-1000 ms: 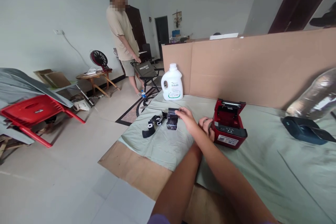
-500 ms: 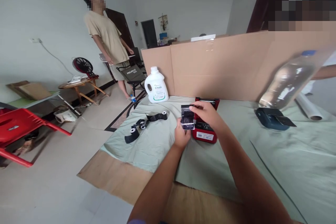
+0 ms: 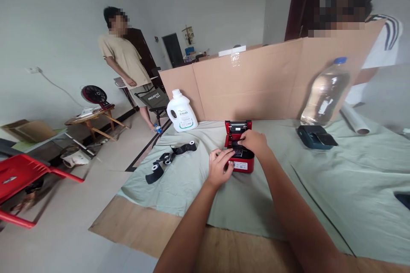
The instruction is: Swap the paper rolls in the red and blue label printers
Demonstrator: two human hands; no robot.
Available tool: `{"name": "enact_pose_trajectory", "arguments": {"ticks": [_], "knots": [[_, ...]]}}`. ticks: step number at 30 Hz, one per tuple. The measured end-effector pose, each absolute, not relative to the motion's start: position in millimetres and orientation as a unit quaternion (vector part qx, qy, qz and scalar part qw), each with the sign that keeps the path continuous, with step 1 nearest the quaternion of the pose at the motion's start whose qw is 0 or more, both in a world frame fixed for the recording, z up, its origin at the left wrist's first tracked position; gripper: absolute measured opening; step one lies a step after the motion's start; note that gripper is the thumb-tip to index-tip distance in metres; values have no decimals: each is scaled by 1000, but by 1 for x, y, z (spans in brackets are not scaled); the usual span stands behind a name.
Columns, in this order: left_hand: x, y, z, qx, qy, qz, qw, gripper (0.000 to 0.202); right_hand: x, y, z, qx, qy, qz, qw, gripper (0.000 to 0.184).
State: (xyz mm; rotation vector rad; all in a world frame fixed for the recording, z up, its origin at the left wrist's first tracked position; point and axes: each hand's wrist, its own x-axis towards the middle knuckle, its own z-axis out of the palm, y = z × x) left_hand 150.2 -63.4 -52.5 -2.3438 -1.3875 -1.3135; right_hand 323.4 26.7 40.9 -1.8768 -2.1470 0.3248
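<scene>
A small red label printer (image 3: pixel 245 164) stands on the cloth with its lid (image 3: pixel 238 126) raised on the far side. Down in its bay lies a roll of black tape or label paper (image 3: pixel 237 147), mostly covered by my fingers. My right hand (image 3: pixel 254 141) reaches in from the right, fingertips pinching the roll's upper part. At the front left corner my left hand (image 3: pixel 221 166) has its thumb against the printer's front and its fingers over the edge, touching the roll. Off to the left, several black rolls with white cores (image 3: pixel 171 158) lie partly unwound.
A white detergent jug (image 3: pixel 182 113) stands by a cardboard screen (image 3: pixel 246 85). On the right are a large clear bottle (image 3: pixel 325 89), a dark blue device (image 3: pixel 315 137) and a white tube (image 3: pixel 355 119). One person (image 3: pixel 126 59) stands at left; another (image 3: pixel 381 47) is behind the cardboard.
Both hands have lowered the black roll from above the red printer into its bay. My left hand has shifted from holding the roll to the printer's corner. The head view has turned slightly right.
</scene>
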Motion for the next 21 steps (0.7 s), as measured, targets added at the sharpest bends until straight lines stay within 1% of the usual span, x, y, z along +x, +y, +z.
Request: {"name": "enact_pose_trajectory", "arguments": {"ticks": [8,13,15,18,21], "knots": [[156,-64,-51,-777,-474,-407,77,41,330,34,28,-589,-794,111,108,27],[157,-65,-49,-778,-468,-412,77,43,326,36,22,-595,-790,108,101,21],[158,-65,-49,-779,-465,-414,78,43,324,37,20,-604,-782,114,107,20],[158,-65,-49,-780,-458,-419,79,44,327,39,22,-607,-773,133,129,22],[159,-66,-50,-777,-454,-428,86,44,341,46,25,-580,-782,175,149,22]]}}
